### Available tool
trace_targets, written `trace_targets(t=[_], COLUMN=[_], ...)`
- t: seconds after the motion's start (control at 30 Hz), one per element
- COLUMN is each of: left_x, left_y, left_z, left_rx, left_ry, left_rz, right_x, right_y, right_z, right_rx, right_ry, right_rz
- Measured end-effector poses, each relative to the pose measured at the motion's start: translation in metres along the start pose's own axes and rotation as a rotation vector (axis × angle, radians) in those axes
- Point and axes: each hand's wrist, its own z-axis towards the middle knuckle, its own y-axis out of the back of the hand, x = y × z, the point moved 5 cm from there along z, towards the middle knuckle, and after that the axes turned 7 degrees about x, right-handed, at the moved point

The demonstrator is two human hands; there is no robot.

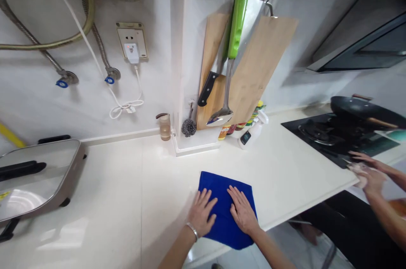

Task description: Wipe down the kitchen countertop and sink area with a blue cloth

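cloth (226, 201): blue, folded flat, roughly square, lying on counter near front edge; near corner hangs a bit over the edge.
cloth feel (judged): soft, light, limp, no stiffness; prob microfibre-type, grips counter a little but will slide on glossy top if pushed. Not fragile.
where to grab (judged): pinch a free corner or folded edge at far side, which is uncovered; lifting by one corner will let folds drop open, so 2 corners better.
left hand (201, 215): palm down on cloth's left part, fingers spread apart & flat, not clamped on anything; bracelet at wrist.
right hand (242, 212): palm down on cloth's centre-right, fingers apart, flat, pressing not pinching.
hands rel.: side by side, close, not touching as far as I can tell.
counter (127, 184): white, glossy, reflective.
spray bottle (253, 130): white, lying/tilted at wall base behind cloth, well apart from it.
steel scourer (189, 127): hanging by pillar foot, beside small glass jar (165, 126).
cutting boards (260, 66): wood, hung on wall, w/ green-handled ladle (231, 57) & cleaver (209, 87) in front.
electric pan (34, 178): far left on counter, lid on.
hob (336, 135): black, right, wok (364, 112) on it.
other person's hands (368, 171): at hob's front edge, blurred, seem to hold sth pale; can't tell what.
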Motion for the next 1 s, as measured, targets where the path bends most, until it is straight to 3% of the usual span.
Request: trace_targets(t=[0.13,0.23,0.37,0.47,0.7,1.0], left_x=[0.061,0.091,0.093,0.089,0.094,0.100], left_y=[0.031,0.040,0.039,0.039,0.044,0.043], left_z=[-0.038,-0.054,-0.053,-0.051,-0.050,-0.046], left_rx=[-0.216,-0.258,-0.224,-0.213,-0.215,-0.132], left_ry=[0.285,0.464,0.498,0.516,0.510,0.554], left_rz=[0.182,0.285,0.343,0.351,0.291,0.282], right_x=[0.005,0.026,0.066,0.075,0.052,-0.007], right_y=[0.000,-0.005,-0.013,-0.011,0.014,0.041], right_z=[0.007,0.018,0.029,0.029,0.003,-0.014], right_rx=[0.033,0.066,0.169,0.165,0.116,0.181], right_ry=[-0.156,-0.385,-0.427,-0.412,-0.187,-0.099], right_rz=[-0.032,-0.040,-0.130,-0.185,-0.114,-0.055])
